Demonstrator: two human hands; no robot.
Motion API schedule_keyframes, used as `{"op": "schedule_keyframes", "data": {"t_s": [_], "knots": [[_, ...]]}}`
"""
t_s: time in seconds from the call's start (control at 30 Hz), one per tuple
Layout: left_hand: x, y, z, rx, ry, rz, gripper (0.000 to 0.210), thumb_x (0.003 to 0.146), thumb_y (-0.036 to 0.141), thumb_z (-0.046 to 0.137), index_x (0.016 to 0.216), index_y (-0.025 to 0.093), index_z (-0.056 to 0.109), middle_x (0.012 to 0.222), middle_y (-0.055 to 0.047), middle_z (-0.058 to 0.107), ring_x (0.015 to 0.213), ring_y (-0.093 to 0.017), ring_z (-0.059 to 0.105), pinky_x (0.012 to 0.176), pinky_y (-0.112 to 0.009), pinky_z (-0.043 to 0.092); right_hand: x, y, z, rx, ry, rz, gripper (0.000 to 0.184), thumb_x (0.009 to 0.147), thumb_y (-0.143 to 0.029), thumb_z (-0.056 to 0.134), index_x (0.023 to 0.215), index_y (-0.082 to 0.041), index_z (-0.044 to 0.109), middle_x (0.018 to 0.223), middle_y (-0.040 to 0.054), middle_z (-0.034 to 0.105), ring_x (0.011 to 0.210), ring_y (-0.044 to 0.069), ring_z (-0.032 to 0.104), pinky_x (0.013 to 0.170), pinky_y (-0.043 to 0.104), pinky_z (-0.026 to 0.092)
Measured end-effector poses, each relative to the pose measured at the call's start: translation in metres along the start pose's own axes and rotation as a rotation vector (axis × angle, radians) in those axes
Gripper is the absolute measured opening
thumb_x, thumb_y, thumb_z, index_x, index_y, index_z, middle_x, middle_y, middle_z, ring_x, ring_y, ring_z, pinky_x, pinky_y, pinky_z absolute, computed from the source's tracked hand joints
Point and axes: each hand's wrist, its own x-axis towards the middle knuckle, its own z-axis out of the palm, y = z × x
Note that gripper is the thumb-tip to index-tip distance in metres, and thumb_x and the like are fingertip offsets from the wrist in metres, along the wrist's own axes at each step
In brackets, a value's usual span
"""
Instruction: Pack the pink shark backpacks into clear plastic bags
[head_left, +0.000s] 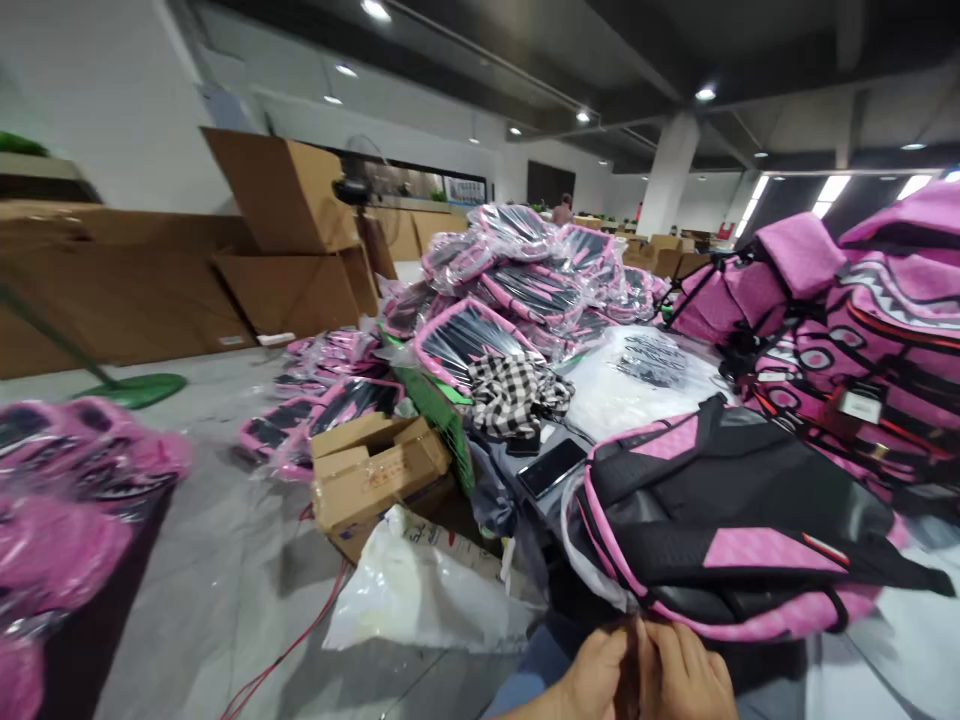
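Note:
A pink and black backpack [750,500] lies on its front before me, its black padded back and straps facing up. Translucent plastic [589,560] curves round its left end and reaches down toward my fingers. My left hand [596,670] and my right hand [684,670] meet at the backpack's near lower edge. Both are closed, with fingertips pinched together side by side; what lies between them is hidden. Just past the plastic, a dark phone [553,468] rests beside a black-and-white checked cloth [514,395].
Pink backpacks [892,330] crowd the right side. Plastic-wrapped backpacks [525,280] are heaped ahead, and more wrapped ones [67,500] lie left. An opened carton [379,470] and a white plastic bag [427,590] sit left of my hands. Large cartons [135,280] line the wall.

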Motion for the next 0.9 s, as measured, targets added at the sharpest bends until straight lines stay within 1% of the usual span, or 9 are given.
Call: {"op": "schedule_keyframes", "data": {"t_s": [0.1,0.27,0.4,0.47,0.53,0.67,0.77,0.83,0.9], "knots": [[-0.008,-0.004,0.011,-0.118,0.017,-0.039,0.041,0.062,0.048,0.091,0.080,0.015,0.075,0.079,-0.007,0.074,0.087,-0.022,0.070,0.087,-0.032,0.052,0.010,-0.009,-0.018,0.016,-0.101,0.050,0.028,0.105,-0.022,0.042,0.083,-0.020,0.059,0.069,0.0016,0.063,0.063,0.018,0.058,0.068,0.033,0.035],[-0.014,0.007,0.005,0.093,0.030,0.103,0.045,0.058,0.047,0.094,0.085,0.016,0.078,0.082,-0.007,0.076,0.086,-0.022,0.069,0.085,-0.033,0.052,0.020,-0.012,-0.028,-0.039,-0.192,0.155,0.029,0.105,-0.022,0.042,0.080,-0.021,0.058,0.067,0.0012,0.062,0.063,0.019,0.056,0.067,0.034,0.032],[-0.008,0.008,-0.003,0.204,0.089,0.159,0.046,0.056,0.045,0.095,0.087,0.015,0.078,0.086,-0.006,0.077,0.080,-0.017,0.066,0.081,-0.029,0.050,0.006,0.002,-0.043,-0.005,-0.239,0.263,0.034,0.107,-0.031,0.037,0.090,-0.019,0.065,0.075,0.0044,0.069,0.068,0.020,0.062,0.066,0.033,0.038],[-0.007,0.006,-0.004,0.243,0.145,0.172,0.046,0.054,0.044,0.096,0.085,0.016,0.078,0.084,-0.005,0.077,0.077,-0.016,0.065,0.078,-0.027,0.050,-0.008,0.018,-0.067,0.086,-0.243,0.406,0.036,0.105,-0.042,0.040,0.102,-0.019,0.067,0.087,0.0066,0.074,0.074,0.020,0.066,0.068,0.031,0.044],[-0.007,0.005,-0.005,0.284,0.200,0.163,0.045,0.052,0.043,0.096,0.082,0.016,0.077,0.081,-0.004,0.076,0.075,-0.016,0.066,0.075,-0.027,0.051,-0.025,0.040,-0.102,0.096,-0.203,0.644,0.041,0.099,-0.056,0.049,0.103,-0.021,0.070,0.089,0.0061,0.075,0.070,0.020,0.066,0.065,0.030,0.046],[-0.013,0.002,-0.006,0.363,0.299,0.124,0.039,0.049,0.037,0.093,0.078,0.017,0.076,0.080,-0.004,0.077,0.074,-0.018,0.068,0.075,-0.029,0.055,-0.054,0.094,-0.186,-0.204,0.034,1.149,0.062,0.079,-0.079,0.057,0.087,-0.019,0.071,0.070,0.0039,0.067,0.057,0.018,0.056,0.057,0.030,0.043],[-0.015,-0.001,-0.010,0.395,0.353,0.103,0.037,0.050,0.034,0.090,0.080,0.018,0.076,0.082,-0.003,0.078,0.079,-0.020,0.071,0.079,-0.032,0.058,-0.074,0.130,-0.231,-0.358,0.144,1.258,0.076,0.067,-0.088,0.055,0.085,-0.016,0.071,0.082,0.0103,0.069,0.068,0.022,0.059,0.069,0.035,0.047],[-0.015,-0.004,-0.013,0.407,0.379,0.095,0.037,0.050,0.033,0.089,0.081,0.019,0.076,0.083,-0.002,0.079,0.081,-0.021,0.072,0.081,-0.032,0.059,-0.088,0.147,-0.247,-0.339,0.103,1.313,0.080,0.062,-0.090,0.055,0.082,-0.015,0.072,0.086,0.0143,0.072,0.074,0.025,0.061,0.075,0.039,0.048],[-0.014,-0.007,-0.016,0.427,0.395,0.102,0.037,0.051,0.035,0.088,0.082,0.019,0.076,0.084,-0.002,0.079,0.081,-0.021,0.073,0.080,-0.032,0.060,-0.098,0.157,-0.250,-0.255,0.049,1.381,0.077,0.062,-0.089,0.054,0.076,-0.016,0.074,0.082,0.0142,0.074,0.076,0.027,0.063,0.074,0.038,0.048]]}}
